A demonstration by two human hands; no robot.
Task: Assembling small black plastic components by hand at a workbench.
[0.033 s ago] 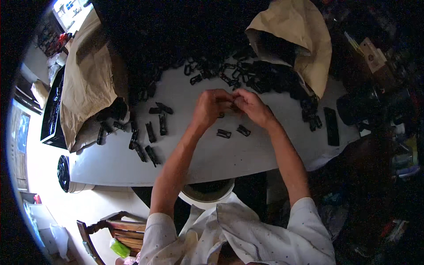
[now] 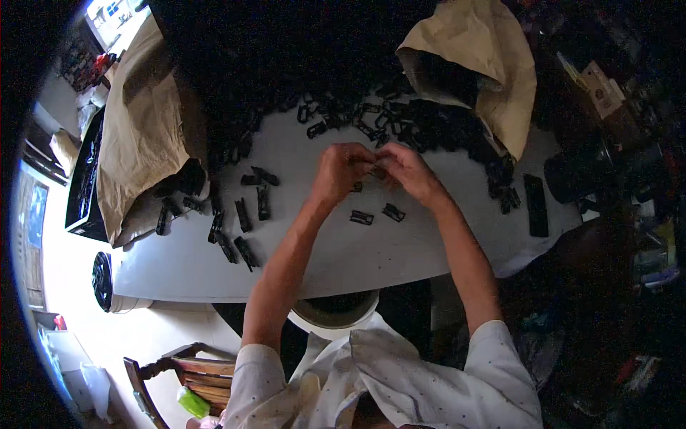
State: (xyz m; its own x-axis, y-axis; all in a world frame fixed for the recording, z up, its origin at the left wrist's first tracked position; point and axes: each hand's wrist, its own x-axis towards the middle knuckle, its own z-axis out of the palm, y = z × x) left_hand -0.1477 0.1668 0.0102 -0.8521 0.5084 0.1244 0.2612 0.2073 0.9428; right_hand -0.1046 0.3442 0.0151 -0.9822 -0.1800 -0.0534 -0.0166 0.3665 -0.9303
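Over the middle of the table [image 2: 336, 266], I have my left hand [image 2: 337, 173] and right hand [image 2: 411, 175] brought together, fingertips nearly meeting. The fingers of each are bent in as if pinching, but they hide whatever lies between them, so I cannot tell how far closed my grip is or what it has hold of. Two black parts [image 2: 361, 217] lie on the table just on my side of my hands, with another [image 2: 356, 186] partly hidden by the left. More parts [image 2: 243, 214] are scattered over the table's left half, and a dark heap [image 2: 389, 118] of them runs along its far side. One paper sack [image 2: 143, 129] stands at the table's left end, another [image 2: 511, 64] at its far right. Below the table's near edge is a bucket [image 2: 336, 332].
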